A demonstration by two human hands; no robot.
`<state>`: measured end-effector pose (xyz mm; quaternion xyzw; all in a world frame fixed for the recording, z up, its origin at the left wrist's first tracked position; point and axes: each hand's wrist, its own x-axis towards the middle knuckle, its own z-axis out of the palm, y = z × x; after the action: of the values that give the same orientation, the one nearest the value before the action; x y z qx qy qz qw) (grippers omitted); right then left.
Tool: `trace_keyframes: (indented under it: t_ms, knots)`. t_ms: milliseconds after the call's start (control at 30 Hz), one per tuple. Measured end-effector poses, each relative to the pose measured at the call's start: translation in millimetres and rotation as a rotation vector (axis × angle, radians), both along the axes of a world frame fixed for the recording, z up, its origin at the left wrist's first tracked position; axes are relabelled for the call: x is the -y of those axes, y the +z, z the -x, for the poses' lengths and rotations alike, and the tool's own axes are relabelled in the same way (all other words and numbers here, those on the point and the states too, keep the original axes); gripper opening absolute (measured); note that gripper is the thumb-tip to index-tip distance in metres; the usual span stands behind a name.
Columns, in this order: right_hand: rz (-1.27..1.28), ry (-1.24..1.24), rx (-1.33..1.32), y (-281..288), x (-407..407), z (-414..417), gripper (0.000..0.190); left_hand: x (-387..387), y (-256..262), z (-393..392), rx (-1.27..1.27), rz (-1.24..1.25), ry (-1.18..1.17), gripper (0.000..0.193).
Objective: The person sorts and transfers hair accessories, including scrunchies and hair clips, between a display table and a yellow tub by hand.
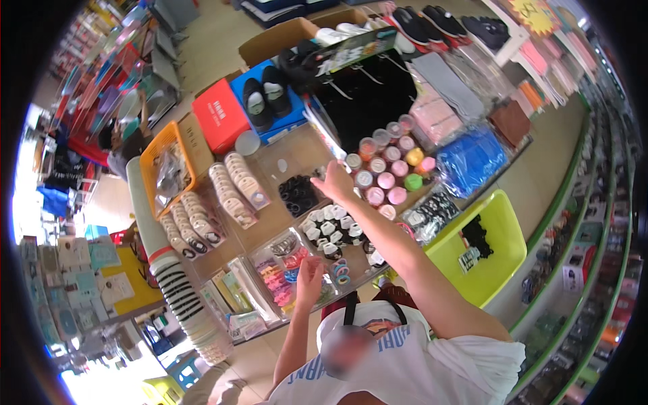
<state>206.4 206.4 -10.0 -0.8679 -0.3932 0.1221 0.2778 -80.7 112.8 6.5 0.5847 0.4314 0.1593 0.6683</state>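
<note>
My right hand (334, 183) is stretched out over the display table, beside a pile of black hair ties (297, 196). Its fingers are spread and nothing shows in them. Lower down, my left hand (310, 278) hovers at a clear tray of colourful hair clips (273, 278), fingers apart and loosely bent, with no object visible in it. Between the hands lie black hair ties with white tags (331, 228). A few coloured ring-shaped hair ties (341, 271) sit right of my left hand. My right forearm hides part of the table.
Lidded jars (387, 179) stand right of my right hand. A yellow-green bin (498, 243) is at the table's right front. Carded goods (235, 195), an orange basket (167, 167) and rolled material (152, 217) lie left. Shoes (266, 96) and a red box (220, 114) stand behind. Another person (126, 144) is far left.
</note>
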Motion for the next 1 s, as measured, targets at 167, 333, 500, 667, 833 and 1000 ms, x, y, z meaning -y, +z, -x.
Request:
trace_keyframes:
  t_ms: [167, 333, 500, 667, 833, 1000]
  knots:
    - [-0.231, 0.090, -0.406, 25.9, 98.4, 36.4, 0.027, 3.0, 1.8, -28.5, 0.020, -0.009, -0.107, 0.018]
    - [-0.318, 0.021, -0.560, 42.9, 256.3, 65.4, 0.017, 34.0, 9.3, -83.3, 0.070, 0.014, -0.293, 0.017]
    - [-0.277, -0.282, -0.575, 22.7, 406.5, 64.2, 0.016, 100.6, 1.2, -147.3, 0.001, 0.068, -0.617, 0.016]
    - [-0.126, -0.549, -0.501, -2.1, 506.9, 29.2, 0.016, 183.7, 0.9, -213.7, -0.016, 0.058, -0.945, 0.015]
    - [-0.090, -0.689, -0.507, -70.5, 571.4, -17.9, 0.019, 257.4, -22.5, -263.0, -0.063, 0.084, -1.114, 0.014]
    - [-0.072, -0.750, -0.529, -169.8, 612.8, -75.6, 0.022, 302.8, -41.1, -292.6, -0.162, 0.014, -1.158, 0.013]
